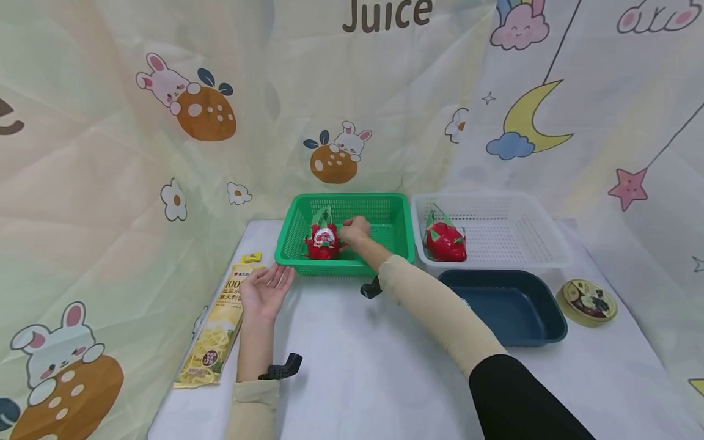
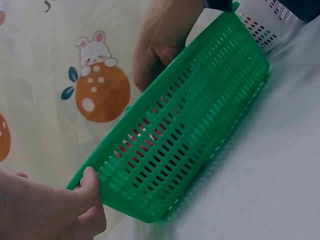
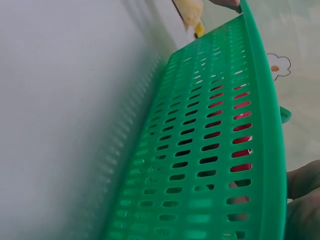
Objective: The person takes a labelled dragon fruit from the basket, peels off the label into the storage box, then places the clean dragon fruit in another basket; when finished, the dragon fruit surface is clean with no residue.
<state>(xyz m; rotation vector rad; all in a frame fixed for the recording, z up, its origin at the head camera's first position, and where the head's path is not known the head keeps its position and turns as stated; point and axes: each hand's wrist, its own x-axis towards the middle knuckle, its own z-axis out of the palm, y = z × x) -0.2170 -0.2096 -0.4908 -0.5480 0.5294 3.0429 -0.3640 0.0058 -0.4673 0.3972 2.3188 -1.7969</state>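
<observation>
In the head view my right hand (image 1: 356, 232) reaches into the green basket (image 1: 299, 267), its fingers bent at the right side of a red dragon fruit (image 1: 322, 249). The fruit has green leaf tips and a round white-and-red label; whether the fingers grip it I cannot tell. Through the basket's slots in the right wrist view, red skin shows beside the right hand (image 3: 304, 205), which the rim partly hides. My left hand (image 1: 267, 292) is palm up with fingers extended, fingertips at the basket's front left corner. The left wrist view shows that hand (image 2: 75, 205) against the green rim.
A white basket (image 1: 511, 232) holding another dragon fruit (image 1: 445, 242) stands to the right. Before it are a dark blue tub (image 1: 506, 305) and a round tin (image 1: 587, 302). On the left lie a yellow pasta packet (image 1: 217, 333) and a small yellow wrapped piece (image 1: 251, 257). Printed cloth rises behind.
</observation>
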